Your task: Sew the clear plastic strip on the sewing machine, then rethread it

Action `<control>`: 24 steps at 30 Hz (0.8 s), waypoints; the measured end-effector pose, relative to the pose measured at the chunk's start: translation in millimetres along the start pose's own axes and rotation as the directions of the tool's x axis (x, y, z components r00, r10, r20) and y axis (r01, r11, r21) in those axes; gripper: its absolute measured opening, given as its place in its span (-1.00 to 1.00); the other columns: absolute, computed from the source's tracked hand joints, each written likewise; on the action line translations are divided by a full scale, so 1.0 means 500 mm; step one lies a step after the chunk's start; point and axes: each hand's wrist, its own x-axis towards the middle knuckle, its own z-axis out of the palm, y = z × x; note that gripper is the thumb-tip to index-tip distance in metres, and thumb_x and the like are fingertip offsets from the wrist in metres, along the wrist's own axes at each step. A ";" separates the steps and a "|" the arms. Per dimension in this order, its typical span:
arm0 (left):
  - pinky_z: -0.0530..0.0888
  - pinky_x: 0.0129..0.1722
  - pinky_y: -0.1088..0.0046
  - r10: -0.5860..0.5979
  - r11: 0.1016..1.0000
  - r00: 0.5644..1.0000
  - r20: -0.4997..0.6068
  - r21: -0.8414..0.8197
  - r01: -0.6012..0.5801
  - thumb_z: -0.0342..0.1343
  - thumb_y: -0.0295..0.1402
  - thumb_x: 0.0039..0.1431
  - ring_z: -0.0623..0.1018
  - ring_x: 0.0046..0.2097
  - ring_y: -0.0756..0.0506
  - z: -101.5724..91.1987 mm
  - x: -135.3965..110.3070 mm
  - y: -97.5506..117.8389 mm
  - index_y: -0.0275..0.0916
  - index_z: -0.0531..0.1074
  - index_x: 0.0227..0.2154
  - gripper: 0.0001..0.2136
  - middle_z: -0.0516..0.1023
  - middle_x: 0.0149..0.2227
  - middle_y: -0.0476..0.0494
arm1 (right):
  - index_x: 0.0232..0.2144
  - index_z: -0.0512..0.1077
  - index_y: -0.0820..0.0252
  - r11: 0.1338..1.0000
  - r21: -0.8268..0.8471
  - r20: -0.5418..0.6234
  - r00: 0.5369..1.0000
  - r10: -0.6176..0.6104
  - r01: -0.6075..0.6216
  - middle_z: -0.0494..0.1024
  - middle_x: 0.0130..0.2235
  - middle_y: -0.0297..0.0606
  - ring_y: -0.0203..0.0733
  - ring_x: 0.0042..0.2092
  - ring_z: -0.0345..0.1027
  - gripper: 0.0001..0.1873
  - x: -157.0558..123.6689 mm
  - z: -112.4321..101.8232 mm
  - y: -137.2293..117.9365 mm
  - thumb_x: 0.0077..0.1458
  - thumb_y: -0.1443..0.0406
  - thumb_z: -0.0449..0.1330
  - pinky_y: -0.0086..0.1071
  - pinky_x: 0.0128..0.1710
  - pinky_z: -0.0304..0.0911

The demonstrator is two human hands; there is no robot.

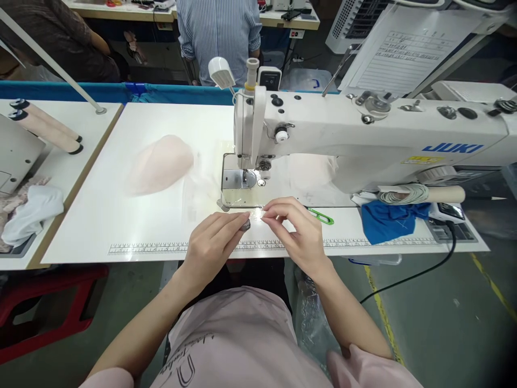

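My left hand (216, 240) rests near the front of the white sewing table (121, 226), its fingers curled round a small dark round object (245, 224). My right hand (297, 229) is beside it, thumb and forefinger pinched on a thin, clear, shiny strip (258, 213) that runs between both hands. Both hands sit just in front of the needle plate (238, 180) of the white JUKI sewing machine (363, 134). A pale pink padded cup (159, 164) lies on the table to the left.
Green snips (321, 216) lie right of my right hand, then a blue cloth (385, 221) and a rolled tape. A printed ruler (161, 249) runs along the table's front edge. White cloth (32, 213) and rolls lie on the left table. Two people stand behind.
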 end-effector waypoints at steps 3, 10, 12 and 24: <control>0.57 -0.19 0.39 0.012 1.000 1.000 -0.009 -0.017 -0.012 0.11 -0.56 0.24 0.60 -0.18 -0.07 -0.007 -0.003 0.001 -0.20 0.41 0.05 -0.66 0.63 -0.17 -0.16 | -0.14 0.41 0.10 0.998 0.017 0.055 0.997 0.061 -0.062 0.50 -0.14 -0.22 -0.25 -0.26 0.40 -0.88 -0.002 0.001 -0.001 0.28 0.33 0.12 -0.36 -0.35 0.37; 0.57 -0.18 0.38 0.001 0.999 1.000 -0.008 -0.043 -0.001 0.15 -0.59 0.20 0.59 -0.15 -0.07 -0.019 -0.009 -0.006 -0.17 0.40 0.07 -0.61 0.62 -0.13 -0.15 | -0.11 0.44 0.08 0.982 0.095 0.235 0.962 0.136 -0.162 0.48 -0.10 -0.26 -0.34 -0.31 0.37 -0.85 0.002 0.019 -0.002 0.25 0.29 0.17 -0.40 -0.35 0.35; 0.57 -0.19 0.40 0.001 0.999 1.000 0.001 -0.049 -0.001 0.15 -0.58 0.20 0.59 -0.15 -0.06 -0.022 -0.011 -0.008 -0.18 0.42 0.06 -0.63 0.63 -0.14 -0.15 | -0.23 0.48 0.10 0.964 0.187 0.238 0.961 0.143 -0.189 0.49 -0.19 -0.29 -0.31 -0.28 0.38 -0.92 0.009 0.018 0.000 0.26 0.29 0.17 -0.41 -0.35 0.34; 0.56 -0.19 0.42 -0.104 0.969 0.994 -0.029 -0.227 0.095 0.17 -0.61 0.17 0.59 -0.14 -0.05 -0.013 -0.021 -0.006 -0.16 0.46 0.03 -0.62 0.63 -0.15 -0.11 | -0.39 0.33 0.16 0.181 0.863 0.410 0.864 0.292 -0.471 0.47 -0.24 -0.34 -0.47 -0.53 0.22 -0.83 -0.004 0.064 0.025 0.22 0.26 0.22 -0.59 -0.70 0.12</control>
